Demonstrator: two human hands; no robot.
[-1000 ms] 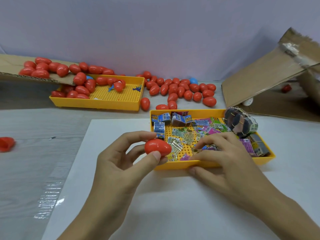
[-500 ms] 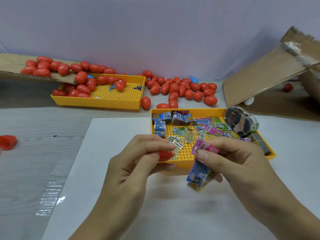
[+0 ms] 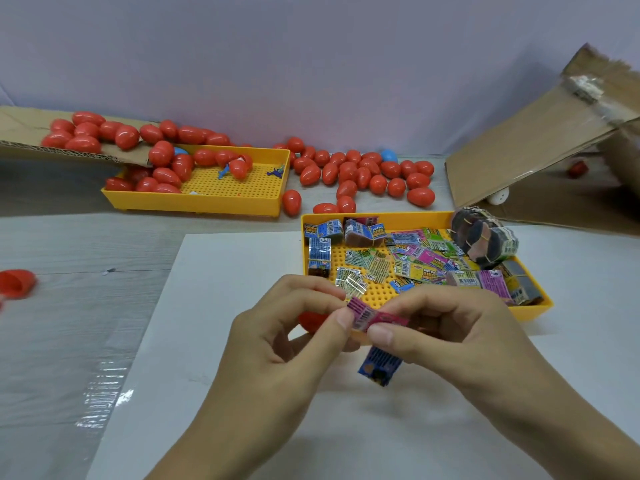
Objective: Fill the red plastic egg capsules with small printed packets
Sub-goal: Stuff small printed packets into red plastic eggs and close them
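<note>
Plenty of bare white sheet (image 3: 221, 341) left of and below both hands, so that side is wide open. Straight ahead the near yellow tray (image 3: 533, 311) sits just beyond the hands, its floor mostly covered in loose packets (image 3: 415, 258), with a banded bundle (image 3: 485, 242) perched on the far right corner. Behind it a scatter of red eggs (image 3: 360, 174) fills the strip up to the wall. The far tray (image 3: 194, 202) and cardboard flap (image 3: 20, 133) block the back left; the tilted cardboard box (image 3: 519, 157) walls off the right.
</note>
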